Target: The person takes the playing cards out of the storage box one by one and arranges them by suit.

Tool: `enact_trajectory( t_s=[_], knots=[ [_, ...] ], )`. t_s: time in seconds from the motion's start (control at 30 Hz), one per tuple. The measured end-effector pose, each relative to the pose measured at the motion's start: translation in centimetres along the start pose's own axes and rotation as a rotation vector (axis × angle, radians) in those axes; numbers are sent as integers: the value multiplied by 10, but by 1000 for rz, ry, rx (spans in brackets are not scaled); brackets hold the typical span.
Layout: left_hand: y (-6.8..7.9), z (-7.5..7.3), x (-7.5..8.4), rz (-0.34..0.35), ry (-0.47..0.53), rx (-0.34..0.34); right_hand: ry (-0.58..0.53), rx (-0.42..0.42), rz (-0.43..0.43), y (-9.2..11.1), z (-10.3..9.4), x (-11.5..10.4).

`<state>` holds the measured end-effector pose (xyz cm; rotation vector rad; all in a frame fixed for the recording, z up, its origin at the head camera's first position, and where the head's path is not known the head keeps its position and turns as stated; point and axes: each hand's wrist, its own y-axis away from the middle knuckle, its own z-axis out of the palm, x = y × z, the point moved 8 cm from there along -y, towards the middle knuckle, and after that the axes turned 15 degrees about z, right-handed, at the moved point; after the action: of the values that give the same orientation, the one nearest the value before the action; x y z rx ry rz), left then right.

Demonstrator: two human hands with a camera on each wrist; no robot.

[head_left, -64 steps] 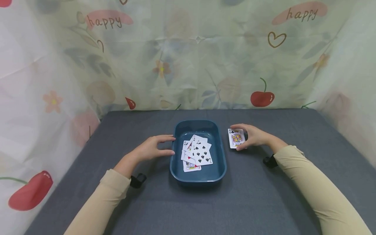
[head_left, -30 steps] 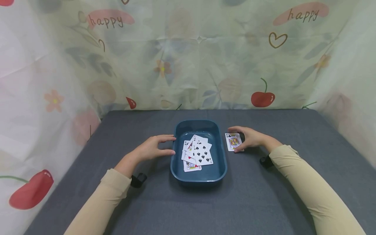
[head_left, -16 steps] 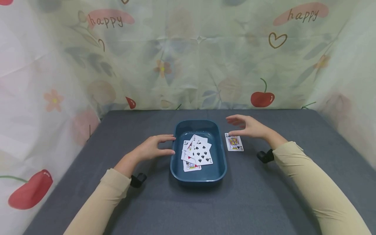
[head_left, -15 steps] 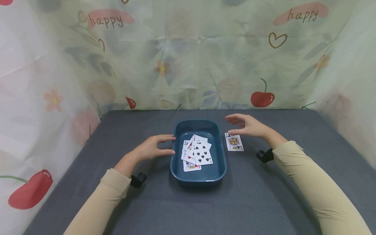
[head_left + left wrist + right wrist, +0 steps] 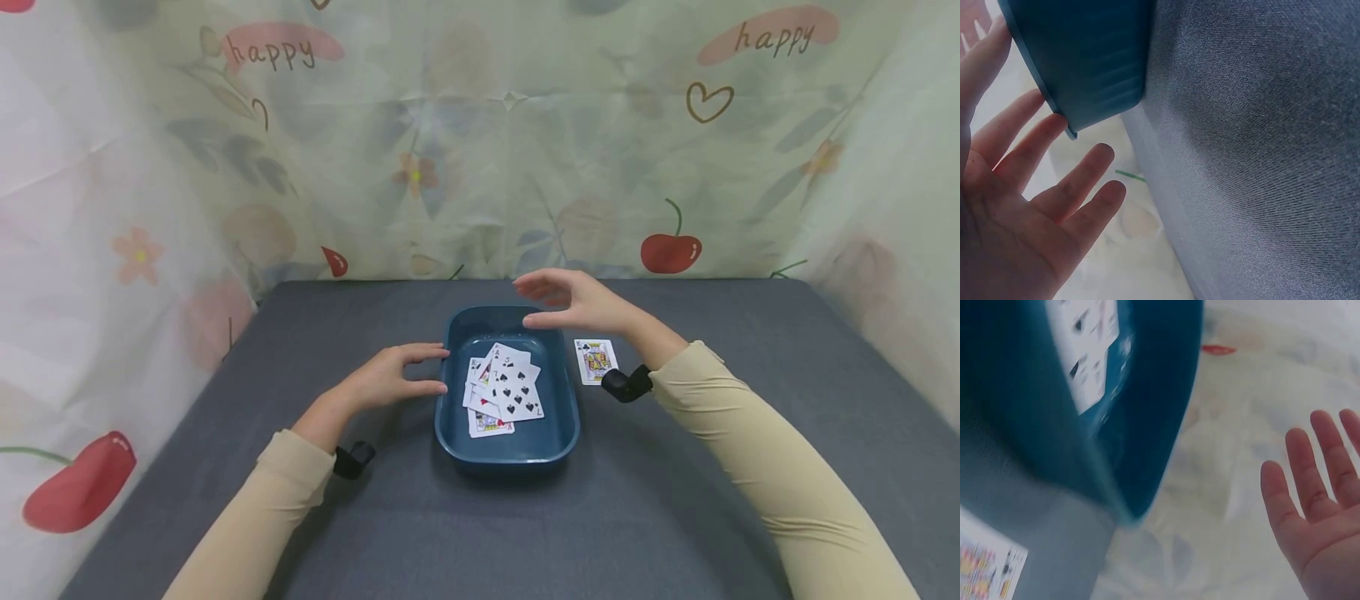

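Looking at a blue tray (image 5: 534, 442) with a messy face-up card pile (image 5: 502, 387) in it, seven of spades (image 5: 519, 398) on top
Got the left hand (image 5: 386, 377) touching the rim around 9 to 10 o'clock, fingers pretty straight and not gripping anything. Can see the right hand (image 5: 585, 302) up in the air by the 1 o'clock corner, relaxed, holding nothing, not touching the tray. Also spotting a king of clubs (image 5: 595, 362) face up on the dark cloth (image 5: 420, 517), just outside the tray around 2 o'clock, one corner hidden behind a black wrist mount (image 5: 627, 384)

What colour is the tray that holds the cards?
The tray is dark greenish blue, clearest in the head view.
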<state>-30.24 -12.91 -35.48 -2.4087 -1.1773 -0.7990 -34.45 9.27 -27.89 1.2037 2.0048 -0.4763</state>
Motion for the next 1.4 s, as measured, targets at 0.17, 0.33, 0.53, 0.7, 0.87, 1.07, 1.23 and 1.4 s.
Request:
enact_trajectory(
  t_s=[0.17, 0.33, 0.53, 0.7, 0.87, 1.07, 1.23, 1.4],
  knots=[
    [0, 0, -1, -9, 15, -3, -33, -18, -9, -11, 17, -16],
    [1, 0, -1, -12, 22, 0, -61, -32, 28, -22, 34, -19],
    [2, -2, 0, -1, 14, 7, -14, -8, 104, -33, 51, -11],
    [1, -1, -1, 1, 14, -1, 31, -74, 197, -34, 65, 2],
    [1, -2, -1, 2, 6, -9, 106, -218, 283, -30, 79, 11],
    [1, -3, -1, -9, 6, -12, 223, -321, 327, -29, 94, 15],
    [2, -2, -2, -2, 12, -15, 355, -347, 351, -29, 104, 18],
    [2, -1, 1, 15, 11, -17, 485, -360, 371, -27, 119, 21]
  ],
)
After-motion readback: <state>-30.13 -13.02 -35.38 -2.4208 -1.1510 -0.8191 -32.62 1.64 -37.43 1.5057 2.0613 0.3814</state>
